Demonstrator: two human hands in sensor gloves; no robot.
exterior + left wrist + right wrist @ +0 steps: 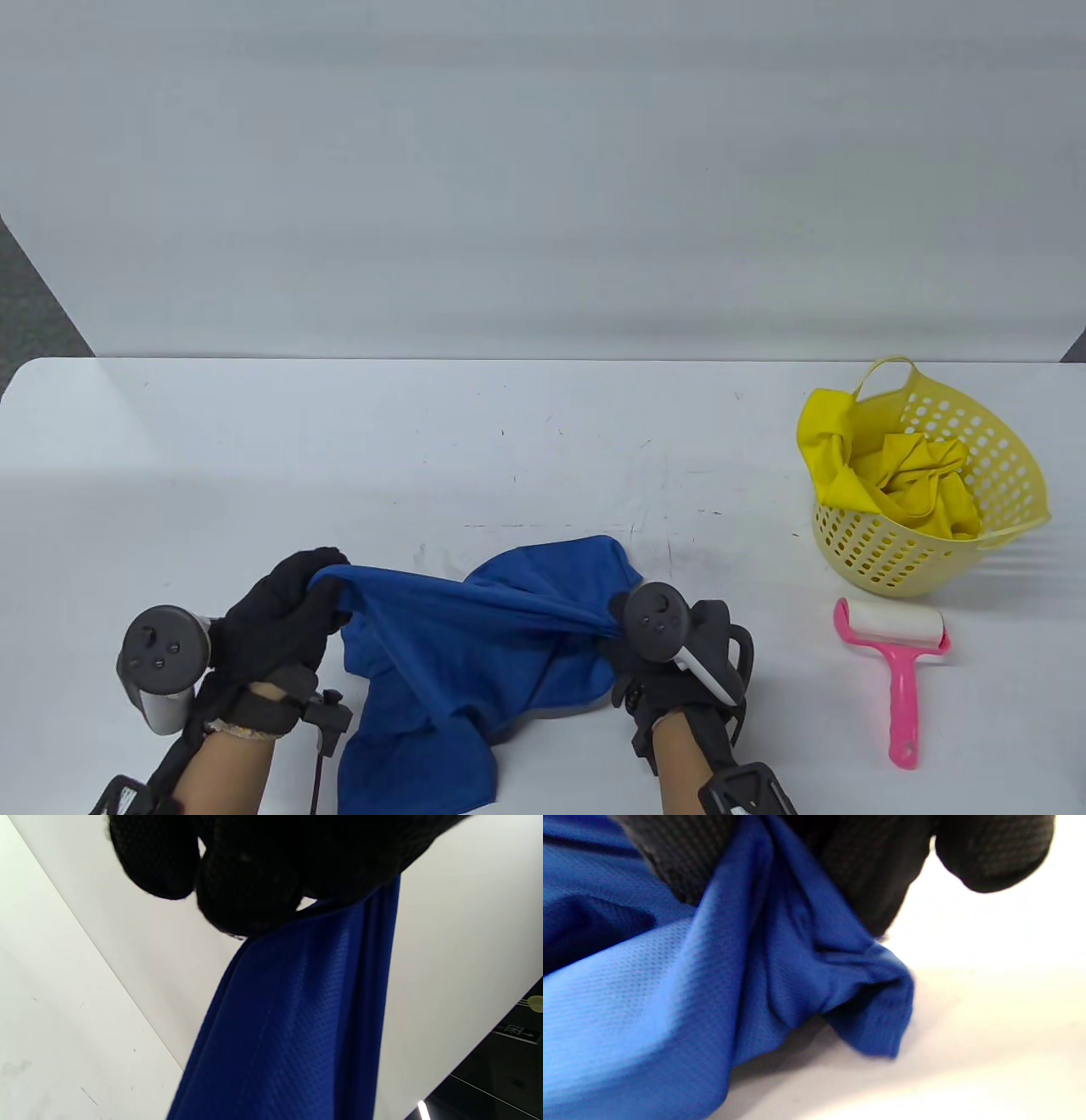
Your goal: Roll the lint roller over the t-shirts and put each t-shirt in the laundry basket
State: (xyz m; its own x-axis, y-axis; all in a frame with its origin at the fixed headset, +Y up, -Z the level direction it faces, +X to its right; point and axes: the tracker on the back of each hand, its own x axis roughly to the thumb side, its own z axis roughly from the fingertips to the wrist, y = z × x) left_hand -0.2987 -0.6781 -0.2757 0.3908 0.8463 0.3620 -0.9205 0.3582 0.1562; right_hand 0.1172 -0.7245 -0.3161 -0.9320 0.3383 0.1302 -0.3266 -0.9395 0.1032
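Blue mesh fabric is stretched between two black-gloved hands at the near edge of a white table (475,424). The blue t-shirt (441,662) is gripped at one end by the left hand (271,620), fingers curled tight around a bunched corner, and pinched at the other by the right hand (653,654), whose fingertips (865,887) are closed on a gathered fold just above the tabletop. The hands are held well apart, with the cloth taut between them and its lower part draped over the table's near edge. A yellow laundry basket (1010,475), already holding a yellow t-shirt (908,475), is seen at the far right, with a pink lint roller (895,671) lying just in front of it. Bare tabletop is left open behind the shirt and to the left.
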